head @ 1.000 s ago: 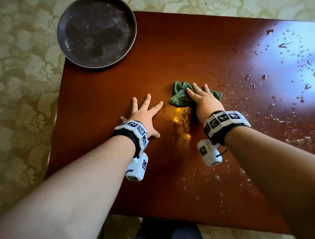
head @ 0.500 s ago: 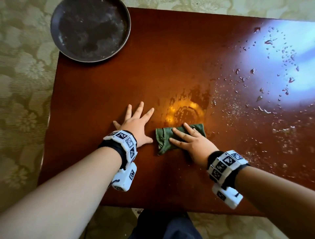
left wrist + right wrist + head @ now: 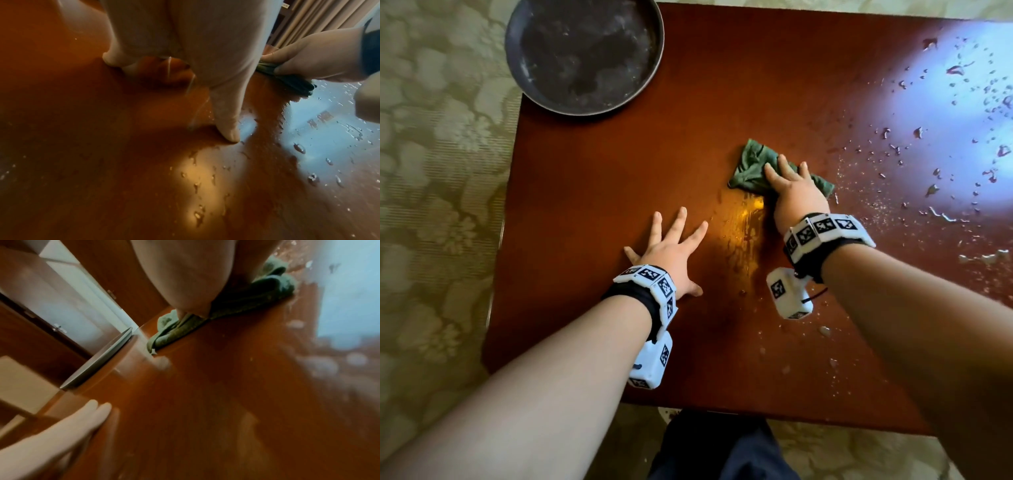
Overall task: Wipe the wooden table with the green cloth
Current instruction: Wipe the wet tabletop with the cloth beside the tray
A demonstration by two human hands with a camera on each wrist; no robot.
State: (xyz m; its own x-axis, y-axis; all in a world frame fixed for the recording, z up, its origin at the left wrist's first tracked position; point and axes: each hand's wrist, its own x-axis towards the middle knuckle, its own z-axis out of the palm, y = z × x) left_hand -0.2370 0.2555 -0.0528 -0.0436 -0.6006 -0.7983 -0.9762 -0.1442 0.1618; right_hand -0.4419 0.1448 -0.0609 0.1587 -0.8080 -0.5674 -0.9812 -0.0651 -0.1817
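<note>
A crumpled green cloth (image 3: 753, 166) lies near the middle of the reddish wooden table (image 3: 602, 164). My right hand (image 3: 791, 185) presses flat on the cloth with straight fingers; the right wrist view shows the cloth (image 3: 242, 298) bunched under the palm. My left hand (image 3: 671, 246) lies flat on the bare wood, fingers spread, to the left of a wet streak (image 3: 748, 222). Seen from the left wrist, its thumb (image 3: 228, 123) touches the table and the cloth (image 3: 287, 79) sits under the other hand.
A dark round metal plate (image 3: 585, 51) sits on the table's far left corner, partly over the edge. Water drops (image 3: 928, 164) cover the right side of the table. Patterned carpet (image 3: 431, 205) surrounds the table.
My right hand has pushed the cloth from near the front edge back away from me to the table's middle, leaving a wet streak. The left hand has stayed flat in place.
</note>
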